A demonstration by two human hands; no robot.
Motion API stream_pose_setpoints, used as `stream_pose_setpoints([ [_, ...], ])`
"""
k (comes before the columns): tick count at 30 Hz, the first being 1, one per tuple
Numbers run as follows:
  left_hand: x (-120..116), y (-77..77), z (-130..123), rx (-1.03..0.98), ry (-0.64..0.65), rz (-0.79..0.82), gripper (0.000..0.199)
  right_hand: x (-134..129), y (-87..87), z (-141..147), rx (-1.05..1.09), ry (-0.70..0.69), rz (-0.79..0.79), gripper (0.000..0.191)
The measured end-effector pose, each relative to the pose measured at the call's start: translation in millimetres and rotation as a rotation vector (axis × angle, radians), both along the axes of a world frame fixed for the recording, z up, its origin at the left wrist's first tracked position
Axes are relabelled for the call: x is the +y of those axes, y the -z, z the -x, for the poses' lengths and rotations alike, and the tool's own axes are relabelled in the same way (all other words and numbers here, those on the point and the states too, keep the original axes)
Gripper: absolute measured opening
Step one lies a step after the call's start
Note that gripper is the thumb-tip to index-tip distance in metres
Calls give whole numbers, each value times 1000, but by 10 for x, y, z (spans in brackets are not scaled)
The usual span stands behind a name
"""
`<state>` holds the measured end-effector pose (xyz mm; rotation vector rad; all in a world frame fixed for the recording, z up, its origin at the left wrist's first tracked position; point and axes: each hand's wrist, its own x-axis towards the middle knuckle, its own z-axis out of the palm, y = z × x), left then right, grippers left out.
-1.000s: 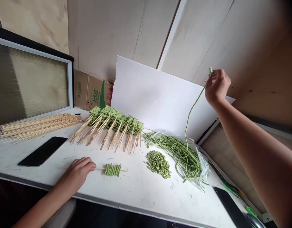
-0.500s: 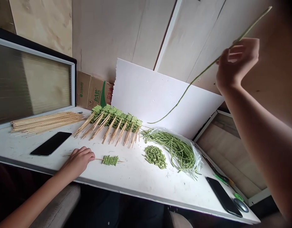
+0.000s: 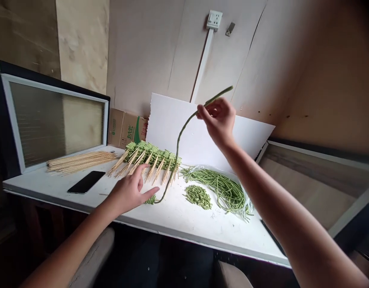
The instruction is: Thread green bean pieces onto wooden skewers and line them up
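Long green bean (image 3: 180, 144) hangs from the right hand (image 3: 218, 122), pinched tight, its low end by the left hand (image 3: 127, 194), open and apart, beside a skewer of cut beans (image 3: 150, 199).

Bright, flat light across the white tabletop (image 3: 199, 236), pale glare near its middle, dark shadow beneath its front edge, walls (image 3: 160, 52) dimmer and warmer above it, wide-angle bowing at the frame edges on either side.
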<state>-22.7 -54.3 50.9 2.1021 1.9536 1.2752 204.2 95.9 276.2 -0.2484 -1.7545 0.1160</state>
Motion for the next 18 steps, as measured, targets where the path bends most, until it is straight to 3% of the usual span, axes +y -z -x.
stream_pose_setpoints([
  [2,64,-38,-42,-43,48,118,80,-153,76,60,40,-42,23,37],
  [5,200,-62,-32,-149,175,212,58,-377,158,64,134,-107,21,34],
  [9,337,-55,92,-247,136,80,41,-644,360,-96,286,-95,27,27],
  [11,394,-1,196,-248,85,-36,32,-744,554,-217,402,-49,56,23],
  [13,452,107,308,-267,93,-44,29,-805,811,-337,436,35,127,23],
  [15,510,263,414,-245,111,12,30,-812,1102,-440,357,113,248,25],
  [18,573,513,550,-163,88,154,32,-725,1502,-541,176,19,538,26],
])
